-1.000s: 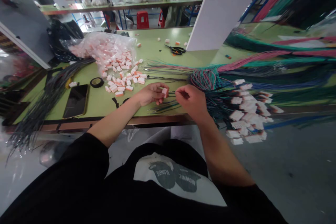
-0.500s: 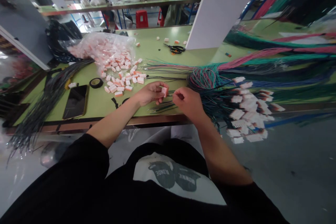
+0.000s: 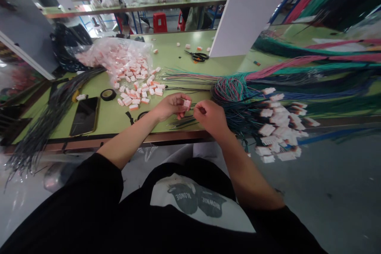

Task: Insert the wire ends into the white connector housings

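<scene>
- The loose pile of small white-and-orange plastic blocks (image 3: pixel 139 96) sits left of centre on the green-topped workbench (image 3: pixel 116 117), probably for your left hand's easy reach.
- The pink-and-teal thin wires (image 3: pixel 230 87) lie coiled behind your right hand (image 3: pixel 212 117), tips pointing left, likely for access.
- Your left hand (image 3: pixel 171 106) pinches one white-and-orange block (image 3: pixel 187 104) near the front edge.
- Your right fingers curl just beside it; I cannot tell whether they grip anything.

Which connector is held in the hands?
The connector gripped in the left hand; the others visible, like the loose pile beyond, lie ungripped.
</scene>
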A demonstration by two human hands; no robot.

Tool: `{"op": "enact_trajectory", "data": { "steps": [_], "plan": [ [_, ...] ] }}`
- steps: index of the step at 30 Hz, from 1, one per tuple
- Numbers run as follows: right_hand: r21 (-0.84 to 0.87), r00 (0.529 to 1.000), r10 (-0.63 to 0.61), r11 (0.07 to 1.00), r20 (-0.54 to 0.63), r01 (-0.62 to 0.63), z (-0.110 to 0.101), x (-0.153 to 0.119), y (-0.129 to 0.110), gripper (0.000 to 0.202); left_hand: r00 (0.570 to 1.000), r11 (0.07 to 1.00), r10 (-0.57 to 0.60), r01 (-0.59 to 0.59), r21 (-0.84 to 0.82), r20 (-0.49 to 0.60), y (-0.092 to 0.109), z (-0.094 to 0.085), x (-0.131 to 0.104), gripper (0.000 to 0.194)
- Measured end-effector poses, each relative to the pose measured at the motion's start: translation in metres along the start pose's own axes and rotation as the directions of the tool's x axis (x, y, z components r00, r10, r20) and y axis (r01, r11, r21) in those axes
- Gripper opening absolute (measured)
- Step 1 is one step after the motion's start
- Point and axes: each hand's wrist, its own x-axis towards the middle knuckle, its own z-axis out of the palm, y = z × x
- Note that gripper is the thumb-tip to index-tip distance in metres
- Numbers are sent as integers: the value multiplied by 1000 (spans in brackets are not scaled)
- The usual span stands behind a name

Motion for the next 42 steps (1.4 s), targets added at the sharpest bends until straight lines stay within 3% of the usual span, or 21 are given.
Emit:
{"op": "enact_trajectory", "data": {
  "steps": [11,17,19,21,24,26,29,32,42],
  "plan": [
    [36,997,-27,999,66,24,12,0,4,21,999,1000,7,-8,-25,-39,-4,6,1,35],
    [187,988,10,982,154,-39,-8,17,19,29,997,994,-74,75,75,-23,9,-3,-4,30],
    [105,994,56,992,97,-66,-17,28,25,31,990,982,-139,138,128,-6,13,-9,-6,28],
    [-93,993,85,993,81,-77,-20,38,29,28,977,964,-213,205,171,28,14,-14,-8,29],
    [-399,969,80,917,233,20,-15,46,26,29,948,941,-292,261,216,126,15,-16,-10,32],
    [-499,933,50,855,355,144,-9,47,21,30,928,929,-325,277,246,182,14,-17,-10,32],
    [-534,884,-11,793,468,292,0,46,18,32,908,916,-356,292,276,222,13,-17,-9,31],
    [-525,865,-49,777,500,347,6,46,20,35,899,917,-358,288,276,253,12,-19,-9,31],
    [-502,866,-6,812,500,296,-1,49,23,34,893,874,-395,295,385,213,16,-16,-10,28]
  ]
}}
